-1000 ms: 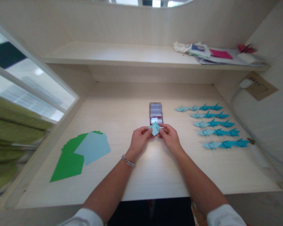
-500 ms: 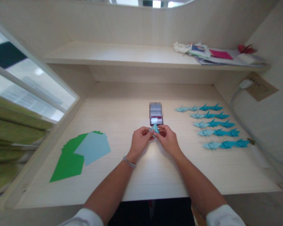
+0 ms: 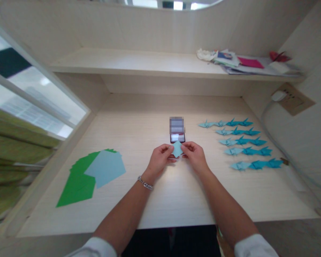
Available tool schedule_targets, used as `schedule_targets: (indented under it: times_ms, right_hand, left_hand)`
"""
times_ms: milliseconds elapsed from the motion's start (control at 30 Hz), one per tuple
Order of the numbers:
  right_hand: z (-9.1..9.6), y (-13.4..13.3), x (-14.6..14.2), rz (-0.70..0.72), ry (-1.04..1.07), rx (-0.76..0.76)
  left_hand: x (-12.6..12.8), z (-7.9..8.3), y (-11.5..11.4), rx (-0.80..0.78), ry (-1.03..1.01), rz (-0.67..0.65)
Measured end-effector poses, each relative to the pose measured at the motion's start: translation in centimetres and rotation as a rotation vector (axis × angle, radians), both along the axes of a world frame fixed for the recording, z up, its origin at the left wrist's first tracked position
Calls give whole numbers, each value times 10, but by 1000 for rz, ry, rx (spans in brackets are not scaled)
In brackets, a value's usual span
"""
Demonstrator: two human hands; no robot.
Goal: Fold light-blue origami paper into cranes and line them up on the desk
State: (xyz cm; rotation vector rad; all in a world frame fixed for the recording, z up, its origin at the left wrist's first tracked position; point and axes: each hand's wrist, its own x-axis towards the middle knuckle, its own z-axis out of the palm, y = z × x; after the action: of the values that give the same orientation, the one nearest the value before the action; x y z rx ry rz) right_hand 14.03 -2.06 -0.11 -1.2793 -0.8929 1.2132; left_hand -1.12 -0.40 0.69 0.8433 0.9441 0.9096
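Note:
Both my hands hold a small folded piece of light blue paper [image 3: 177, 149] just above the pale wooden desk [image 3: 166, 192]. My left hand [image 3: 159, 160] pinches its left side and my right hand [image 3: 194, 156] pinches its right side. The piece shows as a flat diamond shape between my fingertips. A phone [image 3: 177, 130] lies on the desk just beyond the paper.
Rows of folded blue paper cranes [image 3: 240, 142] lie to the right. A stack of green sheets [image 3: 79, 180] with a light blue sheet [image 3: 105, 167] on top lies to the left. A shelf [image 3: 139, 64] above holds papers [image 3: 243, 62]. A cable and wall socket [image 3: 293, 98] are at the right.
The folded paper went from a wider shape to a narrow point, and now shows flat as a diamond. My hands stayed in place, with only the fingers working it.

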Motion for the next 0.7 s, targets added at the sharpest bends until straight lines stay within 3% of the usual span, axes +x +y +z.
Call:
schedule_targets:
  times_ms: [367, 700]
  right_hand:
    - [4, -9, -6, -76, -522, 207]
    - [5, -11, -7, -59, -688, 358]
  left_hand:
    - [7, -2, -4, -15, -107, 10]
    - [7, 0, -1, -80, -198, 83]
